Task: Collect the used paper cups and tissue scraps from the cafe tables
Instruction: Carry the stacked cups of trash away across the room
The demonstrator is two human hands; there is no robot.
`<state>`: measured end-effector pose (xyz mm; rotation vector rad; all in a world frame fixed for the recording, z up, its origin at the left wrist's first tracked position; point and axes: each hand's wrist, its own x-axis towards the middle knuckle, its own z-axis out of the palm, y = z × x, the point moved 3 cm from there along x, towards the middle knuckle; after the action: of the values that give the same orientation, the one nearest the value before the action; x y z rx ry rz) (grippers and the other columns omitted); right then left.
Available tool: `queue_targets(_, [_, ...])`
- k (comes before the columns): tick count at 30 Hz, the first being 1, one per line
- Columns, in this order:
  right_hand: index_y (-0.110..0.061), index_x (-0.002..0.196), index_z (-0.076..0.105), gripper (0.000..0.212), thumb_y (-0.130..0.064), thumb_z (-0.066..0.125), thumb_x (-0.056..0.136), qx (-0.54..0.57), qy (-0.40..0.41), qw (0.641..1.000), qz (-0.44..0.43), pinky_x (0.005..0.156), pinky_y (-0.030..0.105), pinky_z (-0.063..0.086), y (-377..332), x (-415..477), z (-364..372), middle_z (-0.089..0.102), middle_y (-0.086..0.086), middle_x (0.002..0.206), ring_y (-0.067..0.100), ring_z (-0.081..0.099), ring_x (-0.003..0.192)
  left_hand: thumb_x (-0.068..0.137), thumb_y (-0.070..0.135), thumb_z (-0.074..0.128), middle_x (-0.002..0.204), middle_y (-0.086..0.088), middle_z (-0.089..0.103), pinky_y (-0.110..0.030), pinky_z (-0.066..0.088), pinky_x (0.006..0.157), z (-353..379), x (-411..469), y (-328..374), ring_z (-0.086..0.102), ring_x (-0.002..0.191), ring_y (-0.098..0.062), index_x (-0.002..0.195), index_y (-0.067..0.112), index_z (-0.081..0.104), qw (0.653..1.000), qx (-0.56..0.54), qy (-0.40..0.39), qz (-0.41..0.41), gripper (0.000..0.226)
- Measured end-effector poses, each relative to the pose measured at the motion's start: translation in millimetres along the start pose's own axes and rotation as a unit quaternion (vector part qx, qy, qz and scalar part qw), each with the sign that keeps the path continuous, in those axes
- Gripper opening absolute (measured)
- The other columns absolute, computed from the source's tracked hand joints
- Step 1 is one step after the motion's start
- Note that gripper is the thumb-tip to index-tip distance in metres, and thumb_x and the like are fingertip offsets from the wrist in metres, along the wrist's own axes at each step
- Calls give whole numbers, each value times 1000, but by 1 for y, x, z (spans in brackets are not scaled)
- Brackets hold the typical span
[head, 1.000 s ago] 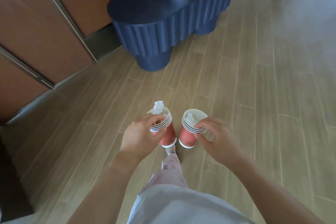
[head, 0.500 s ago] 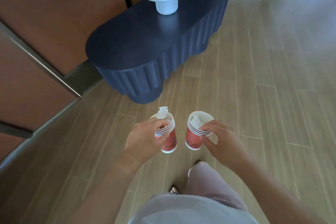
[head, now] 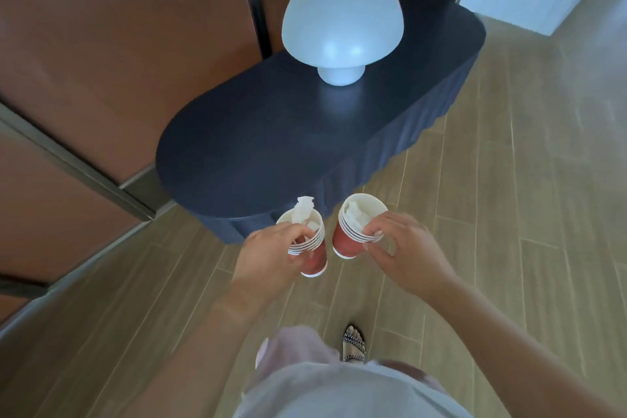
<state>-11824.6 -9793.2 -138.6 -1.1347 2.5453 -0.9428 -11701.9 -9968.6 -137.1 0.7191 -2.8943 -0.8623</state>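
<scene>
I carry two stacks of red paper cups with white rims in front of my waist. My left hand (head: 268, 256) pinches the rims of the left cup stack (head: 314, 258), which has a white tissue scrap (head: 303, 212) sticking out of its top. My right hand (head: 403, 253) pinches the rims of the right cup stack (head: 347, 243), with crumpled tissue (head: 356, 215) lying inside it. Both stacks hang just before the near end of a dark blue oval table (head: 271, 132).
A white mushroom-shaped lamp (head: 342, 24) stands on the far part of the table. Brown wall panels (head: 101, 44) run along the left. Wood-plank floor (head: 509, 214) spreads to the right. A white bench or counter base (head: 515, 0) sits at the far right.
I have walked toward the blue table; it and the lamp now loom larger and nearer. Both hands keep their hold on the cup stacks.
</scene>
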Motion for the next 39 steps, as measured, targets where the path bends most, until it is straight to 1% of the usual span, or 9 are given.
queue_targets(3, [-20, 88, 64, 16, -11, 69, 75, -4, -23, 1000, -10, 74, 19, 35, 5, 56, -1, 63, -11, 90, 12, 54, 90, 76, 19, 65, 89, 14, 67, -33, 48, 76, -13, 42, -4, 60, 83, -13, 95, 33, 65, 1000, -9, 16, -10, 23])
queue_targets(8, [-19, 88, 65, 14, -14, 69, 76, -3, -42, 998, -40, 73, 18, 35, 8, 150, 13, 65, -10, 92, 11, 54, 89, 75, 17, 64, 89, 14, 67, -29, 45, 80, -33, 121, -29, 59, 84, -12, 92, 30, 66, 998, -2, 54, -31, 21])
queue_targets(12, [-20, 89, 65, 14, -15, 69, 77, -5, -59, 997, -52, 74, 21, 40, 7, 227, 34, 66, -9, 93, 12, 54, 91, 76, 19, 66, 96, 13, 69, -33, 46, 83, -47, 186, -63, 60, 89, -15, 97, 26, 66, 998, 42, 44, -16, 22])
queue_targets(16, [-25, 93, 63, 15, -23, 67, 79, -12, -105, 994, -38, 80, 21, 42, 10, 302, 57, 63, -11, 100, 7, 52, 97, 77, 24, 65, 98, 15, 68, -29, 47, 83, -67, 248, -99, 60, 89, -11, 99, 29, 65, 997, 66, 35, -28, 22])
queue_targets(20, [-28, 93, 62, 14, -26, 66, 80, -36, -139, 988, -50, 76, 23, 44, 11, 367, 80, 60, -15, 98, 5, 50, 92, 78, 26, 65, 98, 13, 68, -29, 48, 82, -79, 298, -130, 60, 87, -11, 98, 28, 65, 996, 83, 15, -42, 20])
queue_targets(24, [-27, 88, 60, 11, -22, 65, 79, -51, -154, 985, -48, 66, 24, 39, 11, 416, 99, 58, -15, 91, 6, 45, 80, 79, 23, 60, 92, 10, 68, -29, 48, 75, -81, 333, -154, 60, 81, -14, 93, 29, 65, 991, 114, -23, -73, 16])
queue_targets(30, [-20, 93, 62, 11, -17, 58, 83, -87, -207, 972, -74, 63, 25, 41, 14, 477, 130, 58, 0, 96, 19, 55, 81, 84, 28, 57, 97, 9, 67, -26, 44, 76, -69, 379, -182, 60, 87, -15, 99, 28, 65, 985, 106, -17, -135, 17])
queue_targets(34, [-15, 94, 63, 15, -12, 57, 81, -108, -243, 958, -110, 62, 26, 42, 23, 505, 143, 61, 1, 95, 21, 56, 87, 85, 25, 57, 102, 10, 66, -26, 41, 79, -55, 399, -191, 60, 93, -15, 104, 28, 63, 977, 112, -14, -179, 20])
queue_targets(39, [-16, 95, 61, 13, -14, 56, 84, -150, -271, 939, -147, 64, 27, 42, 39, 531, 159, 62, -2, 99, 19, 55, 91, 86, 25, 55, 105, 8, 66, -27, 41, 78, -38, 416, -195, 61, 94, -17, 107, 27, 62, 965, 145, -25, -218, 23])
